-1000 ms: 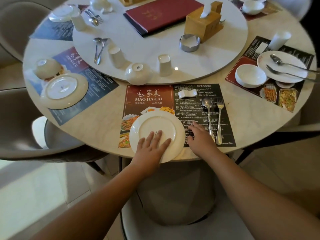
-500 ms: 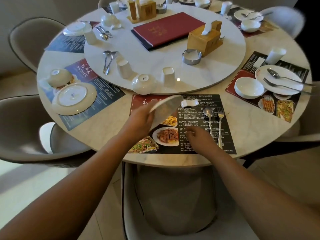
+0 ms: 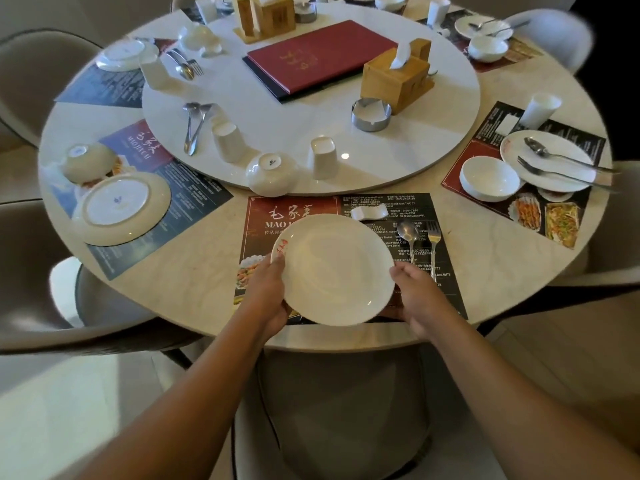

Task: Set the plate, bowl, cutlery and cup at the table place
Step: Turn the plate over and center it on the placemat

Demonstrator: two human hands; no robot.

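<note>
- My left hand (image 3: 273, 292) gripped the plate (image 3: 336, 268) by its left rim, thumb on top and fingers underneath. My right hand (image 3: 419, 296) held the right rim the same way, so both were clamped on it.
- I judge I held it by the rims to keep it level and my fingers off the eating face while centring it.
- The plate was face up with nothing in it, over the near half of the placemat (image 3: 294, 209), close to the near edge of the table (image 3: 194, 299). I could not tell whether it already rested on the mat.
- The spoon (image 3: 408, 237) and fork (image 3: 433, 237) lay side by side along the mat's right edge, handles toward me. A small white rest (image 3: 369, 213) sat near its far edge, just beyond the plate.
- The bowl (image 3: 272, 173) sat upside down at the near edge of the turntable (image 3: 277, 98), and the cup (image 3: 323, 157) stood upside down just beside it. Turned down, they held nothing, and neither was yet at the place.
- Farther out, a steel ashtray (image 3: 371, 114) looked empty, and a wooden box (image 3: 394, 81) held tissues, one sticking up.
- By the table's right edge, the neighbour's bowl (image 3: 489, 178) stood upright and empty beside the neighbour's plate (image 3: 561, 143), which carried cutlery (image 3: 533, 146).
</note>
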